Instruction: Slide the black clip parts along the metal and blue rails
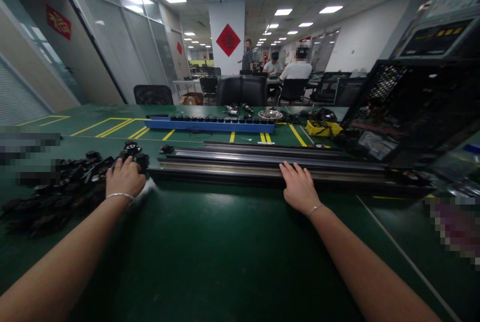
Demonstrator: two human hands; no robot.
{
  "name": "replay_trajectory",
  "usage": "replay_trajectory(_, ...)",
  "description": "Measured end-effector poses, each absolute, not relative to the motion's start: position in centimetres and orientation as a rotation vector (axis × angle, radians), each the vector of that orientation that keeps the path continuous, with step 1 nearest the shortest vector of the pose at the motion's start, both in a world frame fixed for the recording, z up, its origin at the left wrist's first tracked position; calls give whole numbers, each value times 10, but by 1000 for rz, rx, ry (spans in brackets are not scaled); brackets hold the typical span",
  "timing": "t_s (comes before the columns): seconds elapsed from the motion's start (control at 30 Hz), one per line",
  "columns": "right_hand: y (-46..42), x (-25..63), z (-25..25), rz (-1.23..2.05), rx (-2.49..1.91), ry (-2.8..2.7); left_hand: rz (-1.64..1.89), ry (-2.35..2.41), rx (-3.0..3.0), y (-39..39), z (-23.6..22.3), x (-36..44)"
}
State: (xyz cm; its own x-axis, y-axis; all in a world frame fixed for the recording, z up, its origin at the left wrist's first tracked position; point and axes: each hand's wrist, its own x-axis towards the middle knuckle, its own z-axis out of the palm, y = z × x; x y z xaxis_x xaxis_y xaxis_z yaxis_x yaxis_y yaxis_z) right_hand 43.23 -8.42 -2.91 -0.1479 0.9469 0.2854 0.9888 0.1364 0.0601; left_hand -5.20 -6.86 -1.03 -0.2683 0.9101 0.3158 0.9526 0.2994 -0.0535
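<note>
Reaching forward over the green table (210,262), rested the right hand (300,189) on the near side of a long black rail (225,169), with fingers slightly spread. Held the left hand (125,178) at the right edge of a pile of black parts (80,174), with bent fingers at a small black piece (132,148) (could not tell a pinch from a light touch). Saw the rail lying crosswise ahead, starting just beside the left hand and running on past the right. Noticed a second rail (232,152) parallel just behind, then a blue holder (240,126) and, to its right, a yellow bundle (322,128).
</note>
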Motion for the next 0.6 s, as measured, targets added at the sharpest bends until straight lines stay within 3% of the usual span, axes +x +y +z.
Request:
replay_trajectory(0.17,-86,430,-30,-337,-1910,-2231,-547,-2017,-2000,-55,-8,39)
replay_trajectory(0.33,-80,449,-25,-315,-1771,-2181,-531,-1958,-2256,-52,-22,130)
replay_trajectory(0.6,-76,603,-24,-612,-2117,-1229,-576,-1908,-2213,-58,-29,156)
